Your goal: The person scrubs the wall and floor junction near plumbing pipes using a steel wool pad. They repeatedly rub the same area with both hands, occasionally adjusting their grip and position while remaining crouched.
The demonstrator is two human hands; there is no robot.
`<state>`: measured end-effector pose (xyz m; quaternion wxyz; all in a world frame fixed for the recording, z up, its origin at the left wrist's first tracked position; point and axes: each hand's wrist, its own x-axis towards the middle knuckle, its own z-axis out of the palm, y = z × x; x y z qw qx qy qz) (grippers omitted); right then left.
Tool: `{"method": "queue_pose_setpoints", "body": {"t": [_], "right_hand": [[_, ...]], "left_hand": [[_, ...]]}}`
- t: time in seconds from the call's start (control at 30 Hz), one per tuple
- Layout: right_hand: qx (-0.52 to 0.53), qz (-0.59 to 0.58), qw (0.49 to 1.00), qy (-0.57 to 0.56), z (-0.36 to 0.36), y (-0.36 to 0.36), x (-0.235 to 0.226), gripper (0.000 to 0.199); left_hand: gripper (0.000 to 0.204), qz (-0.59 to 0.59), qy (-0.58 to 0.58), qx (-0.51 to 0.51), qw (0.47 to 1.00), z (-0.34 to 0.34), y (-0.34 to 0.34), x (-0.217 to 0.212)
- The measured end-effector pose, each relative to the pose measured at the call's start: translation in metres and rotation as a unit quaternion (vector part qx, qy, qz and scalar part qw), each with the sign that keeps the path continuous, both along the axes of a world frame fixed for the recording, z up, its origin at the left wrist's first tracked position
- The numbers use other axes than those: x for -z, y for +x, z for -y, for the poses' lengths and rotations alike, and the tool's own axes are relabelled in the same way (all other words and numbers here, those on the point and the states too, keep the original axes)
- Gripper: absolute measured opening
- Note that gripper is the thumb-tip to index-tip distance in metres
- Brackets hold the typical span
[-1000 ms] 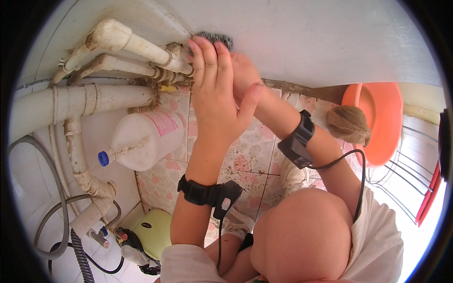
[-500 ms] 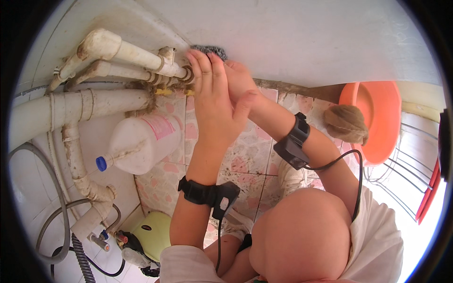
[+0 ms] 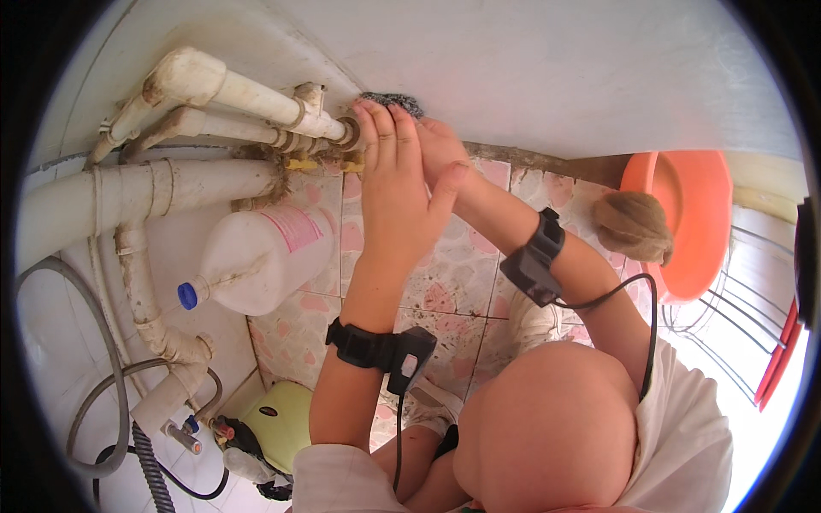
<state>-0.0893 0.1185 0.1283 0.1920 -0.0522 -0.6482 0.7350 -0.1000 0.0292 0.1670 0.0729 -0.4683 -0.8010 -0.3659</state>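
Both hands scrub where the white plastic pipes [image 3: 256,94] meet the wall: left hand [image 3: 398,192] fingers flat over the right hand [image 3: 440,150], whose fingers clutch a grey steel-wool pad [image 3: 393,103]; more firm rubbing seems needed.

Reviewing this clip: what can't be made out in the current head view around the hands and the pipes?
- Right hand: mostly covered by the left hand, so its grip cannot be told.
- Dark scouring pad: only its top edge shows above the fingers.
- Pipe joint at the wall: partly hidden by the fingertips.
- White jug: its label is too small to read.
- Orange basin: its inside is out of sight, with a brown bundle in front.
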Motion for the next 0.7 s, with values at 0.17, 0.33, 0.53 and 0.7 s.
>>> {"method": "queue_pose_setpoints", "body": {"t": [0.17,0.33,0.53,0.7], "right_hand": [[-0.118,0.058,0.938,-0.321,-0.022,0.017,-0.008,0.04],[-0.066,0.095,0.937,-0.331,-0.011,0.006,-0.001,0.038],[-0.054,0.023,0.979,-0.193,-0.007,0.016,-0.005,0.038],[-0.027,0.065,0.973,-0.219,-0.005,0.018,-0.004,0.04]], "left_hand": [[0.087,-0.019,-0.003,-0.012,1.0,-0.008,0.008,0.0],[0.086,-0.019,-0.041,-0.002,0.999,-0.004,0.003,0.011],[0.085,-0.023,-0.004,-0.003,1.0,-0.003,0.004,0.021],[0.081,-0.056,-0.024,0.01,0.998,-0.003,0.001,0.015]]}}
